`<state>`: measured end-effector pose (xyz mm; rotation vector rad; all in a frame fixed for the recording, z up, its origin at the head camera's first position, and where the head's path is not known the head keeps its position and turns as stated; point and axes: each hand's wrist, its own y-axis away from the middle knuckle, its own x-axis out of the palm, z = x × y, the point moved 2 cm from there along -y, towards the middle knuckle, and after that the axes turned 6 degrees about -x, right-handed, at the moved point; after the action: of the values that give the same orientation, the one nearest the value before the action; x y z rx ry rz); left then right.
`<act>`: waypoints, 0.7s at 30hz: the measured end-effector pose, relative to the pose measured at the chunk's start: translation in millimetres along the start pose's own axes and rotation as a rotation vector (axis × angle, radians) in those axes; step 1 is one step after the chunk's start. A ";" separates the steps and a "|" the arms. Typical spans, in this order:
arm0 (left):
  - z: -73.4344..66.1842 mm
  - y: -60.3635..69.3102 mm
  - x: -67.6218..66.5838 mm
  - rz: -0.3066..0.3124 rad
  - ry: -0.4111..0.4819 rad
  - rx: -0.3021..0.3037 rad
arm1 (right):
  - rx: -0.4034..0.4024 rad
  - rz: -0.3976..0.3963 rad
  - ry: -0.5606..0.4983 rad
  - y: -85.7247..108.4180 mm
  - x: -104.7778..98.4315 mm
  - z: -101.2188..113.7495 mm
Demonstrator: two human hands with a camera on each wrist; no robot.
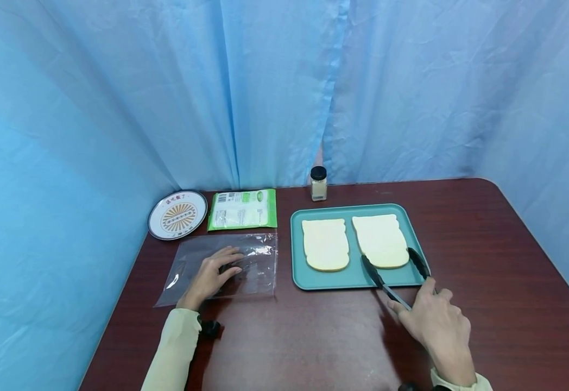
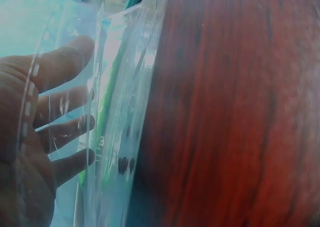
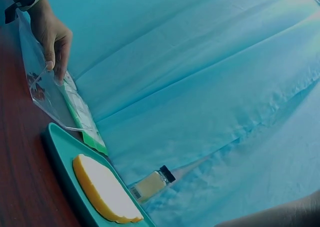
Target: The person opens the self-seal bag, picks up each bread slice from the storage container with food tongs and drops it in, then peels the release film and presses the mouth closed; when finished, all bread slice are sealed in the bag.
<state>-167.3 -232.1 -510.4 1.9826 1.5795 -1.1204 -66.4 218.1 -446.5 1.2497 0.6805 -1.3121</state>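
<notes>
My left hand point(image 1: 213, 274) is at a clear plastic bag point(image 1: 260, 277) on the table's left side. In the left wrist view its fingers point(image 2: 65, 72) are straight and spread, with clear plastic in front of them. My right hand point(image 1: 438, 317) holds black-tipped metal tongs point(image 1: 373, 271). The tongs' spread tips stand at either side of the near end of the right bread slice point(image 1: 381, 239); whether they touch it I cannot tell. A second bread slice point(image 1: 326, 244) lies beside it on the teal tray point(image 1: 355, 279).
Behind the bag lies a green-and-white packet point(image 1: 242, 209), with a round patterned plate point(image 1: 178, 215) to its left. A small black-capped jar point(image 1: 318, 184) stands behind the tray. Blue curtains point(image 1: 274, 98) border the dark wooden table point(image 1: 490, 244).
</notes>
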 end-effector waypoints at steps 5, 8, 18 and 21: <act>0.1 -1.3 0.7 0.004 -0.007 0.003 | 0.007 0.008 0.002 -1.9 0.6 2.3; -0.6 -1.8 0.8 0.005 -0.006 0.004 | -0.001 -0.001 0.002 -0.5 2.3 2.2; -1.5 -2.2 0.9 0.011 -0.005 -0.027 | -0.035 -0.044 -0.005 1.8 7.9 1.9; -1.4 -2.2 1.0 0.009 -0.006 -0.032 | -0.043 -0.039 0.000 0.9 7.6 1.5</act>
<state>-168.7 -229.8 -509.9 1.9623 1.5743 -1.0894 -64.4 214.0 -452.8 1.2069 0.7332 -1.3226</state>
